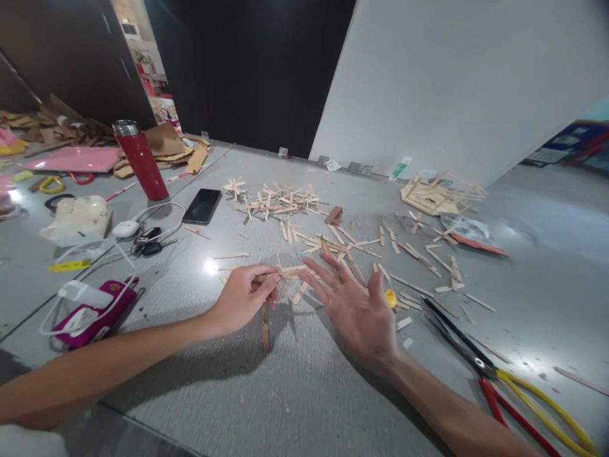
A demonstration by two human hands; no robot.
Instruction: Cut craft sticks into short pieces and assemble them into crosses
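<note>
My left hand point(242, 299) is closed in a pinch, thumb against fingers, on a small crossed piece of thin wooden craft sticks point(284, 273). A darker wooden stick point(266, 333) extends downward below that hand; whether the fingers grip it too is unclear. To the right, my right hand point(359, 312) is open, palm up and fingers spread, with nothing in it. Its fingertips come near the right end of the crossed sticks, and I cannot tell whether they touch. Loose craft sticks point(354, 244) lie just beyond the right hand, beside a small yellow object point(390, 298).
A long-jawed tool point(480, 365) with red and yellow handles lies at right. A stick framework point(442, 192) stands at back right. Further left are a phone point(203, 206), a red flask point(141, 162), keys point(150, 242) and a purple device point(102, 311) with cables. Star-shaped stick clusters point(280, 200) sit behind.
</note>
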